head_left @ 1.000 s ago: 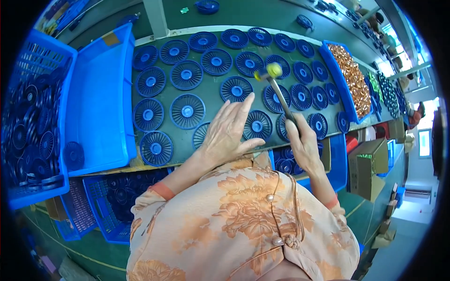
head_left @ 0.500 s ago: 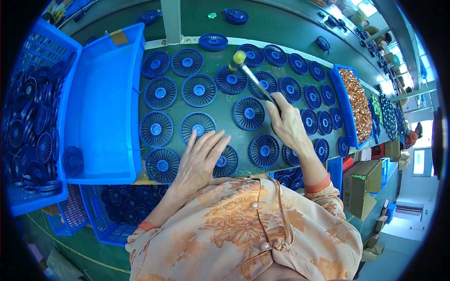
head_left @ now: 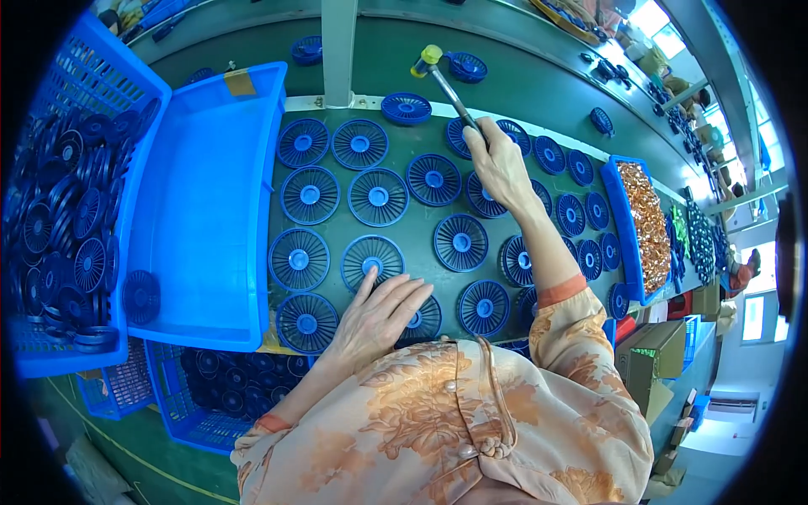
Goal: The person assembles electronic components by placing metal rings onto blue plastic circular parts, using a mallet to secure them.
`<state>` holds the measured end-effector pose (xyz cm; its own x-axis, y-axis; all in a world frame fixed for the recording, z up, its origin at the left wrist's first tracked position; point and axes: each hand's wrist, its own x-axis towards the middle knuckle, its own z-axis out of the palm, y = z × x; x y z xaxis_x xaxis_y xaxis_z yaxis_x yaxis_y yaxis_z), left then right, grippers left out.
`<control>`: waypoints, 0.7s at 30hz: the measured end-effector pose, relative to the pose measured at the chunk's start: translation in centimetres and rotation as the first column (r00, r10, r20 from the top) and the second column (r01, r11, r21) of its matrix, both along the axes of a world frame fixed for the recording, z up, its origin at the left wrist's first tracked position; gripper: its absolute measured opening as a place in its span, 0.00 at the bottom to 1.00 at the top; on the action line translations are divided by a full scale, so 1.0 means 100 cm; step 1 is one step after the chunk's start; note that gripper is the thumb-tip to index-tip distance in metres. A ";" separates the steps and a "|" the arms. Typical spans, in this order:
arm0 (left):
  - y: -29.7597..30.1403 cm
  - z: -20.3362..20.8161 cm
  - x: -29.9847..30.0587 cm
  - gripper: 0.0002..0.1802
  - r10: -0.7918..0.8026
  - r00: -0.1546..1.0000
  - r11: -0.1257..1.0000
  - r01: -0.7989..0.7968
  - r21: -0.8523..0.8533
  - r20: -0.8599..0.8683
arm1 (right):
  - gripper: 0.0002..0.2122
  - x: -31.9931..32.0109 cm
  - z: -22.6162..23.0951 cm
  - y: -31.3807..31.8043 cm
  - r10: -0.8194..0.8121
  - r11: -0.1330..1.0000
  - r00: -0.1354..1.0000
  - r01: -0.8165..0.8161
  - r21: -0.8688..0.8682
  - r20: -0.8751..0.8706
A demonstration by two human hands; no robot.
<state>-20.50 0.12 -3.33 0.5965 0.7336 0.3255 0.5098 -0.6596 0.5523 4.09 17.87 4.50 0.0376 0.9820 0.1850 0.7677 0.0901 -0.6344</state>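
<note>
My right hand (head_left: 502, 167) is wrapped round the handle of a small mallet (head_left: 455, 97) with a yellow head. The mallet is raised, its head appearing past the far edge of the rows of discs. My left hand (head_left: 384, 312) lies with fingers spread, fingertips on a round blue slotted grille (head_left: 373, 259) and partly over another grille (head_left: 422, 322) nearer me. More such grilles, like one grille (head_left: 460, 241) in the middle, lie flat in rows across the green table (head_left: 330, 271). Several of those on the right are partly hidden by my right arm.
An open blue bin (head_left: 198, 210) and a blue crate (head_left: 139, 252) heaped with dark blue grilles stand at the left. On the right is a blue tray (head_left: 624, 220) of shiny copper-coloured pieces. A white post (head_left: 339, 55) rises at the far edge, beside a green conveyor (head_left: 387, 63).
My right hand has lifted the mallet up and away from the grilles, toward the far side. My left hand stays at the same grille. The whole view has shifted slightly.
</note>
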 end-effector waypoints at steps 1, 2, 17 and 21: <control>0.000 -0.002 -0.001 0.30 0.002 1.000 1.000 -0.002 0.004 0.001 | 0.16 0.000 -0.003 0.002 -0.002 1.000 1.000 0.003 -0.021 0.023; 0.000 -0.002 -0.002 0.30 0.003 1.000 1.000 -0.003 0.000 0.001 | 0.16 0.002 -0.010 0.003 -0.002 1.000 1.000 0.002 -0.024 0.023; 0.001 0.000 0.001 0.31 -0.031 0.999 0.999 0.031 -0.022 -0.026 | 0.12 0.022 -0.012 -0.045 0.024 0.992 0.995 -0.012 -0.126 0.094; 0.000 0.000 0.002 0.31 -0.013 0.999 1.000 0.013 -0.027 -0.033 | 0.12 0.011 -0.015 -0.033 -0.018 0.999 0.999 0.020 -0.050 0.049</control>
<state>-20.33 0.08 -3.33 0.6161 0.7338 0.2863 0.5194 -0.6517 0.5527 5.21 14.54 3.01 0.0483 0.9893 0.1374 0.7992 0.0442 -0.5995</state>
